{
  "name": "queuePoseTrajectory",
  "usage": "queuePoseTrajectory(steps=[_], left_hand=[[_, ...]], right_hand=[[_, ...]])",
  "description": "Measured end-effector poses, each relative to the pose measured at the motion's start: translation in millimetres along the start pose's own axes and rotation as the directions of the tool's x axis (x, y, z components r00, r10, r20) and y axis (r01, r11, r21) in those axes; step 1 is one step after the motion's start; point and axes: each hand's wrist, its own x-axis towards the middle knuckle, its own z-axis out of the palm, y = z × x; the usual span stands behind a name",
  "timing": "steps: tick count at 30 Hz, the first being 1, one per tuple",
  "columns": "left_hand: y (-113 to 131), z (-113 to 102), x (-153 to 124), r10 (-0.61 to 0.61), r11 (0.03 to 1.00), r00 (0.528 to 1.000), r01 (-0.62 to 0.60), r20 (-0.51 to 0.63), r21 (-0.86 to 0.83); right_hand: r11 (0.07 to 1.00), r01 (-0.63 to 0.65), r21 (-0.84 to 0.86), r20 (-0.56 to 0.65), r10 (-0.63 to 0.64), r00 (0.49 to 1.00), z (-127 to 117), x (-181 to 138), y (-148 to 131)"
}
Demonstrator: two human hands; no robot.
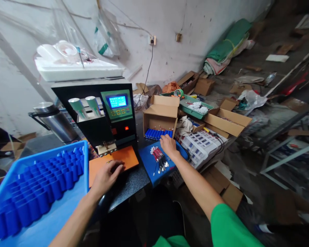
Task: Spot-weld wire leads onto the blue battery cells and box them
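Observation:
My left hand (106, 176) rests on the front edge of an orange pad (126, 156) under a black spot-welding machine (103, 113) with a lit blue screen. Its fingers are curled down and whether they hold anything is hidden. My right hand (168, 144) reaches forward to a row of blue cylindrical cells (158, 133) lying in an open cardboard box (161, 115). Its fingertips touch the cells and are hidden behind the hand. A bundle of red and black wires with metal tips (159, 159) lies on a blue mat (154, 164) just left of that hand.
A blue tray (67, 209) with several blue cells in rows sits at the near left. A metal kettle (55, 121) stands behind it. White slotted holders (201, 144), open cartons (228, 120) and a green tray (194, 106) crowd the right side. Debris litters the floor.

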Motion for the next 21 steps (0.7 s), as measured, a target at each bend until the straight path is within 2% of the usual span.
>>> queuePoseTrajectory(steps=[2, 5, 8, 12, 17, 19, 21], left_hand=[[-1, 0, 0, -0.011, 1.0, 1.0, 0.011, -0.002, -0.013], [-2, 1, 0, -0.023, 1.0, 1.0, 0.022, -0.015, -0.016], [-2, 2, -1, -0.019, 1.0, 1.0, 0.019, -0.023, -0.011], [0, 2, -2, -0.022, 1.0, 0.999, 0.021, -0.043, -0.02], [3, 2, -1, -0.028, 0.999, 0.999, 0.026, -0.045, -0.048], [2, 3, -1, -0.039, 0.995, 0.998, 0.036, -0.039, -0.092], [0, 5, -2, -0.058, 0.986, 0.998, 0.052, -0.031, -0.161]], right_hand=[[0.992, -0.016, 0.124, 0.061, 0.009, 0.998, 7, -6, 0], [0.955, -0.093, 0.28, 0.22, 0.03, 0.975, 22, -6, 2], [0.908, -0.155, 0.388, 0.267, 0.05, 0.962, 35, -2, 5], [0.78, -0.247, 0.575, 0.226, 0.139, 0.964, 45, 0, 9], [0.677, -0.221, 0.702, 0.144, 0.169, 0.975, 39, -2, 10], [0.568, -0.162, 0.807, 0.07, 0.181, 0.981, 30, -2, 8], [0.419, -0.074, 0.905, -0.005, 0.184, 0.983, 17, -1, 4]])
